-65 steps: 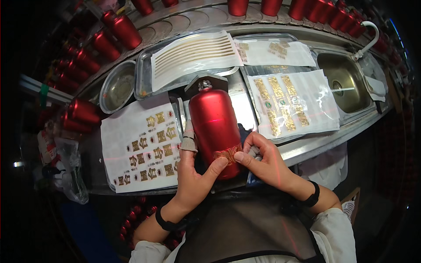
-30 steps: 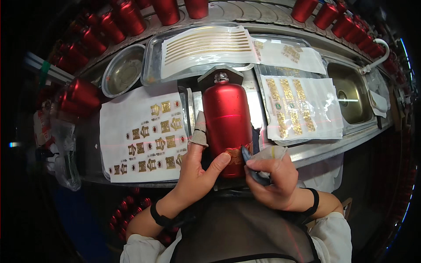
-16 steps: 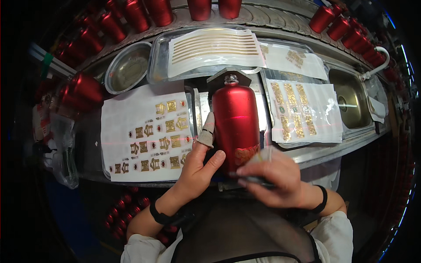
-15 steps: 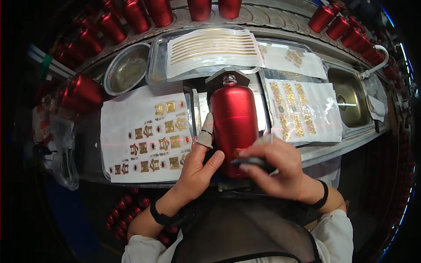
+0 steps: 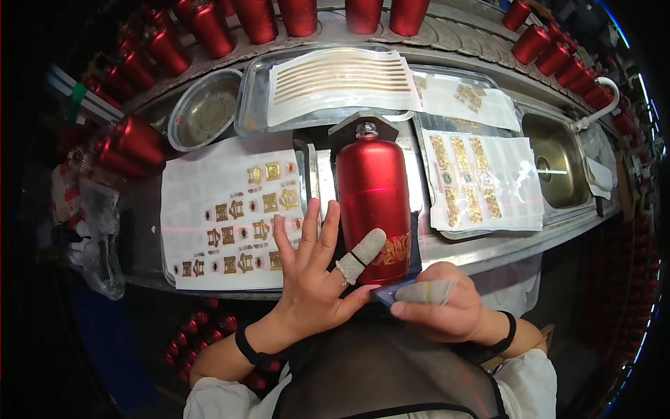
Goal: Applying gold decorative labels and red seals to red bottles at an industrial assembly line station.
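Note:
A metallic red bottle [image 5: 373,188] lies on its back in front of me, with its clear neck pointing away. Near its base is a gold decal [image 5: 392,251]. Fingers spread, my left hand [image 5: 310,290] lays its cot-covered index finger on the bottle beside that decal, while its other fingers point past the bottle's left side. My right hand [image 5: 447,307], also wearing a finger cot, grips a flat bluish scraper [image 5: 391,289] just below the bottle's base, close to my left thumb.
On the left lies a decal sheet [image 5: 209,181] with gold characters. Another gold-strip sheet [image 5: 516,181] lies right, beside a sink [image 5: 558,188]. Behind are a striped sheet [image 5: 342,77] on a tray and a metal bowl [image 5: 202,112]. Red bottles [image 5: 255,17] line the conveyor.
My right hand has drawn back from the bottle toward me and right, keeping the scraper. My left hand has spread its fingers and moved its index toward the base. The gold decal is now visible.

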Action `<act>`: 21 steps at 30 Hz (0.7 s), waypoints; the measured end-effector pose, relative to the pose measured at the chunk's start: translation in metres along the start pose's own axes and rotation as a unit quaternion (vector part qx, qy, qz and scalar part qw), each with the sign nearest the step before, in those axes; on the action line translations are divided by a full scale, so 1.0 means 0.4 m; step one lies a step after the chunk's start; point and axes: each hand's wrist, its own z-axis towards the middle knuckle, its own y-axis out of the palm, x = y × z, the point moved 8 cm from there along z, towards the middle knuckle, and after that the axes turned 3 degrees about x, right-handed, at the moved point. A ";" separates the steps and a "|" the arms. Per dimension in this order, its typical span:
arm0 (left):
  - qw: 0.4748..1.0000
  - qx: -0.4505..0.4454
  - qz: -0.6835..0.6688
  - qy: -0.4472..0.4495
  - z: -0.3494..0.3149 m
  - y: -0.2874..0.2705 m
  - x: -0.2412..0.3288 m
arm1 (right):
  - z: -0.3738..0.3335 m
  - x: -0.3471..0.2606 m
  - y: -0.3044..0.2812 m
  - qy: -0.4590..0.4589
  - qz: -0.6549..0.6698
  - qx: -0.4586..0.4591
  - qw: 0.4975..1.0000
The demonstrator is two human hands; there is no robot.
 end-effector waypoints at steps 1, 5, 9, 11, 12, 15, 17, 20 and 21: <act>1.000 0.000 0.003 0.002 -0.006 -0.001 0.003 | 0.010 0.000 -0.006 -0.002 -0.001 0.003 1.000; 0.999 0.036 0.014 -0.018 -0.031 0.003 0.004 | 0.049 0.044 -0.039 0.037 -0.095 0.076 0.992; 0.996 0.056 -0.054 -0.047 -0.032 0.008 -0.002 | 0.044 -0.021 0.010 -0.038 -0.028 -0.008 0.999; 0.995 0.058 -0.073 -0.025 -0.022 0.009 0.015 | 0.066 0.113 -0.030 0.225 0.083 0.058 0.969; 0.997 0.065 -0.050 0.001 -0.012 0.007 0.035 | 0.060 0.168 -0.062 0.274 0.068 0.134 0.950; 0.997 0.062 -0.011 0.047 0.022 0.019 0.072 | -0.002 0.190 -0.095 0.239 -0.015 0.184 0.953; 0.995 0.072 0.042 0.048 0.050 0.046 0.069 | -0.040 0.098 -0.044 0.112 -0.016 0.127 0.985; 0.995 0.087 0.022 0.048 0.044 0.045 0.053 | -0.066 0.061 -0.037 0.125 0.052 0.104 0.985; 0.994 0.103 -0.007 0.032 0.032 0.039 0.041 | -0.063 0.078 -0.049 0.167 0.066 0.117 0.977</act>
